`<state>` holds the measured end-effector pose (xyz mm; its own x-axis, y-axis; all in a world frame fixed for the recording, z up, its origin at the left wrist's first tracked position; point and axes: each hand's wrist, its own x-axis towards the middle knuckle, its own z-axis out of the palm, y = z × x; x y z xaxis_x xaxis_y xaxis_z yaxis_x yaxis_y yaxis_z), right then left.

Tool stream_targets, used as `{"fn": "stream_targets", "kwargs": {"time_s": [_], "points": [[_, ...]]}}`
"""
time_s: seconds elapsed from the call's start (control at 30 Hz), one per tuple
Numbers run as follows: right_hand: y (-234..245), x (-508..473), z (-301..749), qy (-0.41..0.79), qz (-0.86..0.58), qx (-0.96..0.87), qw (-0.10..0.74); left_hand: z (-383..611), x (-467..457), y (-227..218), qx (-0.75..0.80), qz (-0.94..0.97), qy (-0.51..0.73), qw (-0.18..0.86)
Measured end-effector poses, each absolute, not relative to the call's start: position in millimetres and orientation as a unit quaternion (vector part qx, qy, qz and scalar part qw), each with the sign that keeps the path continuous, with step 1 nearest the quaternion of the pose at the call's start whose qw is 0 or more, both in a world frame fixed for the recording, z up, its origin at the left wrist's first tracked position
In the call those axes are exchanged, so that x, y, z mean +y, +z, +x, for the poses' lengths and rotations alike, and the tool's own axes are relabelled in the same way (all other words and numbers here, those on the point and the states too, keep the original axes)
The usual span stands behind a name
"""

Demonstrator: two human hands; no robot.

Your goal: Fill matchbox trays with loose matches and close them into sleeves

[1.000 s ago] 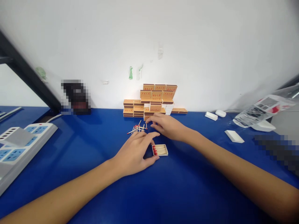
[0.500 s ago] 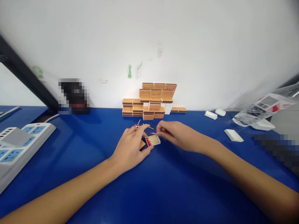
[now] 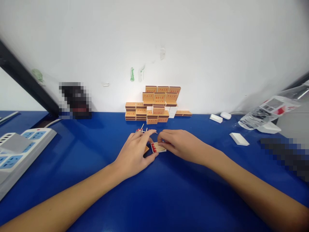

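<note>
A small white matchbox tray [image 3: 163,150] of red-headed matches [image 3: 156,147] lies on the blue table. My left hand [image 3: 135,153] curls around its left end, thumb at the near edge and fingers on the far side. Part of an orange matchbox sleeve [image 3: 146,149] shows under that palm. Over the tray's right part, my right hand [image 3: 177,141] pinches a match, which its fingertips largely cover. Loose matches [image 3: 140,130] lie just beyond my left fingers.
Orange matchboxes [image 3: 159,97] stand stacked against the wall. A power strip [image 3: 45,137] occupies the left. On the right are white blocks [image 3: 239,139], a white earbud-case-like object [image 3: 225,115], a tilted plastic bottle [image 3: 267,109] and a blurred dark item [image 3: 287,156].
My right hand has moved slightly left and down, bringing the match from beside the tray to over it. My left hand stays around the tray. The view has shifted slightly.
</note>
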<state>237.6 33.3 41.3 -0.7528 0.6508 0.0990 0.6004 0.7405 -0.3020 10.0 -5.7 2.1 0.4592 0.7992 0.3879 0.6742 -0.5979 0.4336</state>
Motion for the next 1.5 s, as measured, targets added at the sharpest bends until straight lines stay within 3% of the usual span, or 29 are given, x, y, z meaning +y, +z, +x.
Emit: {"fn": "stream_targets", "kwargs": {"time_s": [0.13,0.47,0.67,0.83,1.03,1.23,1.5], "points": [[42,50,236,0.146,-0.370,-0.904,0.160,11,-10,2,0.398,0.862,0.286,0.127],[18,92,223,0.181,-0.438,-0.869,0.142,12,-12,2,0.356,0.887,0.255,0.144],[20,70,244,0.168,-0.453,-0.860,0.166,5,-7,13,0.383,0.890,0.238,0.063],[34,38,273,0.279,-0.408,-0.858,0.142,-12,2,45,0.459,0.880,0.104,-0.059],[35,20,272,0.324,-0.367,-0.866,0.103,-25,4,61,0.514,0.857,-0.037,-0.012],[31,23,272,0.318,-0.372,-0.855,0.169,-21,3,58,0.462,0.883,0.019,0.077],[31,27,278,0.308,-0.367,-0.850,0.218,-16,6,37,0.423,0.886,0.169,0.091]]}}
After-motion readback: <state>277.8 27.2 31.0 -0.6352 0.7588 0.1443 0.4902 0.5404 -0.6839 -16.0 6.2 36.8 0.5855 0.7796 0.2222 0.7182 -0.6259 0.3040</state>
